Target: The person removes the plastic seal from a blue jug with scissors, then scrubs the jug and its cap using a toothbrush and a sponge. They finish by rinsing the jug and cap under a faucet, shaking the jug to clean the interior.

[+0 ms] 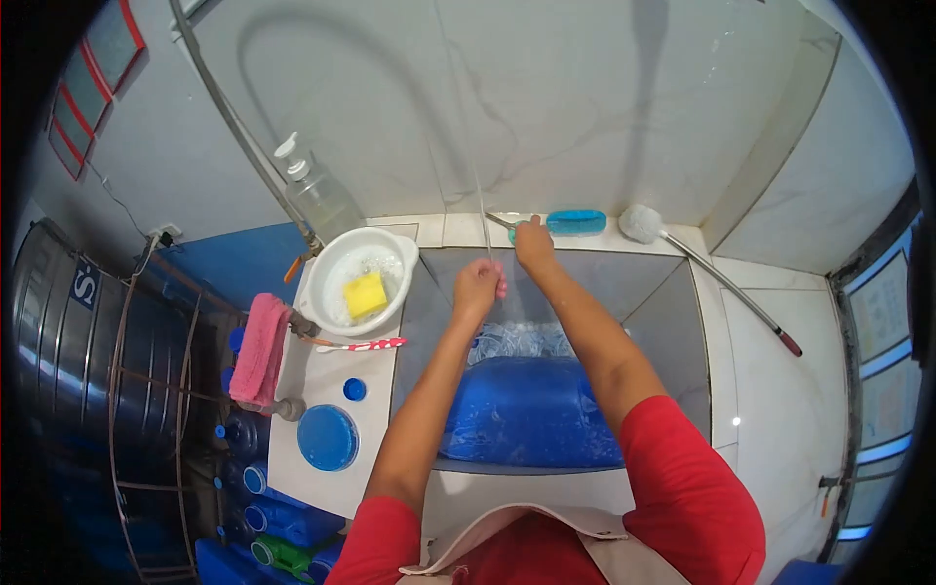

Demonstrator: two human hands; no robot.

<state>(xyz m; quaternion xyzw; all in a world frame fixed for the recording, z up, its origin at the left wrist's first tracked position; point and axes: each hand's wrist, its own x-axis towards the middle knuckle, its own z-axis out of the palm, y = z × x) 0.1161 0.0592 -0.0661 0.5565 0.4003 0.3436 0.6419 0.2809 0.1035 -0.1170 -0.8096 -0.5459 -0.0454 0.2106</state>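
My right hand (533,244) reaches to the back ledge and grips a small tap handle (501,221) beside a blue scrubbing brush (576,222). A thin stream of water (482,210) falls in front of the tiled wall. My left hand (477,286) is held under that stream with its fingers curled together and nothing visible in it. Below both arms a large blue water jug (531,409) lies on its side in the grey sink (663,302).
A white bowl (336,261) with soapy water and a yellow sponge (365,293) sits on the left counter, near a soap dispenser (317,195), toothbrush (366,345), blue lids (327,438) and pink cloth (258,348). A long-handled white brush (702,268) lies at right. Steel tank (88,390) at far left.
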